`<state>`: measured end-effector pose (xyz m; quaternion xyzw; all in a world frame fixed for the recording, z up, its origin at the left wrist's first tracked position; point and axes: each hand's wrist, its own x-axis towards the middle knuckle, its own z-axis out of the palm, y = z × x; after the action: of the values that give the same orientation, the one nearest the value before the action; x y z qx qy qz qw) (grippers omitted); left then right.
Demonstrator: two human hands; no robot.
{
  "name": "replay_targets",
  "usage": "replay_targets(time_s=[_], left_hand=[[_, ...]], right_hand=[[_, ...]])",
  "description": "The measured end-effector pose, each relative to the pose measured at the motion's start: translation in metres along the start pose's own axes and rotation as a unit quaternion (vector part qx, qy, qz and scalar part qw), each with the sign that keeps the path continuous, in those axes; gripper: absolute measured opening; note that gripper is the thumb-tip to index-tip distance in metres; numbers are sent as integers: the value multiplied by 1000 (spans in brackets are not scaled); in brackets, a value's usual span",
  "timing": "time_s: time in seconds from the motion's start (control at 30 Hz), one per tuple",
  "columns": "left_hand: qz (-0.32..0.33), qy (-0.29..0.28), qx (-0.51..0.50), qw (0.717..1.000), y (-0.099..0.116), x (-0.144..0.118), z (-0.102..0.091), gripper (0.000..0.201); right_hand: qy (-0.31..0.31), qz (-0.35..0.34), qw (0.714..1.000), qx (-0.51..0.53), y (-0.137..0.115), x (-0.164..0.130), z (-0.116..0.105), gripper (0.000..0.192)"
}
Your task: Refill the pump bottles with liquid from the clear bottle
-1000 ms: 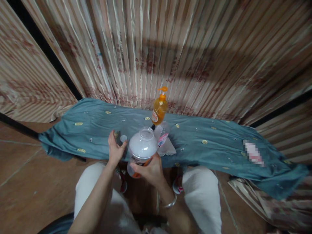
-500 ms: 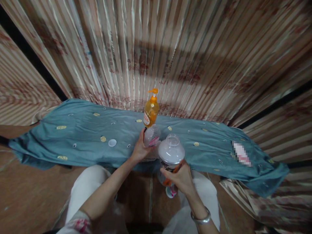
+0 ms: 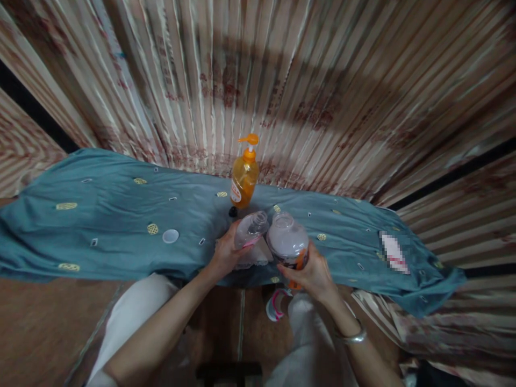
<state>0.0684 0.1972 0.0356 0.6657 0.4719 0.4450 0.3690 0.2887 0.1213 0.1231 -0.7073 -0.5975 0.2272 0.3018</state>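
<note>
My left hand (image 3: 226,252) grips a small clear bottle (image 3: 250,231) with a pink label, tilted so its open mouth points toward a larger jar. My right hand (image 3: 312,274) holds that wide clear plastic jar (image 3: 287,241), which is open at the top and looks whitish inside. The two containers are almost touching above the teal cloth (image 3: 121,220). A white folded cloth (image 3: 252,258) lies just under the small bottle. An orange pump bottle (image 3: 244,180) stands upright right behind them.
A round white lid (image 3: 170,236) lies on the teal cloth to the left. A small dark cap (image 3: 233,212) sits at the pump bottle's base. Striped curtains (image 3: 282,80) hang close behind. My knees in white trousers (image 3: 133,317) are below, over a brown floor.
My left hand went from near the white lid to the small bottle, took hold of it and tipped it toward the jar. My right hand carried the jar rightward and up beside it.
</note>
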Motion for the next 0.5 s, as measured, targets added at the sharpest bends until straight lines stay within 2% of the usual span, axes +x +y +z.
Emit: replay_targets(time_s=[0.13,0.27,0.5], left_hand=[[3,-6,4,1000,0,0,-1,64],[33,-15,18,999,-1,1,-2,63],[74,-25,28,997,-13,0,-2,65]], right_hand=[[-11,-7,999,-34,5,3,-5,72],[-21,-7,998,-57,8,4,-9,71],[-26,10,997,-74,4,4,-14,71]])
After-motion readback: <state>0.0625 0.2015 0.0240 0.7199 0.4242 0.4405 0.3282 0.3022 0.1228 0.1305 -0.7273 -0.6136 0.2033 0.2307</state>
